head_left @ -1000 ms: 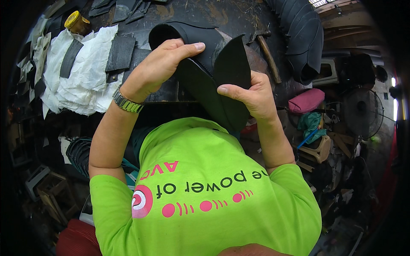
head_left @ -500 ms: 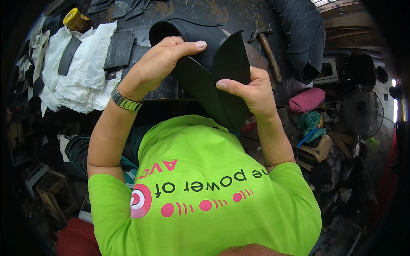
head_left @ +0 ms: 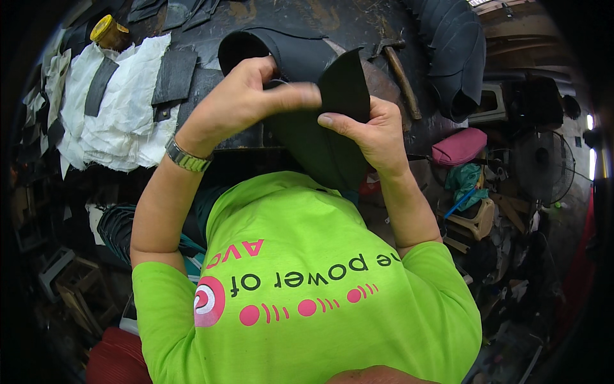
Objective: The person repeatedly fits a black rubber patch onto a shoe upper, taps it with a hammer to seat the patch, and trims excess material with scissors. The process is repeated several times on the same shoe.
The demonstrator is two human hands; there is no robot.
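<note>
With our right hand [head_left: 382,136] we are pinching the flap [head_left: 348,83] of the black piece [head_left: 300,48], partly over the table [head_left: 272,13], probably steadying it. Our left hand [head_left: 246,99] is resting alongside, thumb [head_left: 299,96] blurred, grip unclear.

The black piece [head_left: 346,80] looks matt and smooth (the hammer handle [head_left: 401,83], wooden).

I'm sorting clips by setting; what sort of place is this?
Probably a workshop, perhaps for footwear: a hammer on a dark worktable, black boot-like pieces, and cut dark strips on white cloth.
</note>
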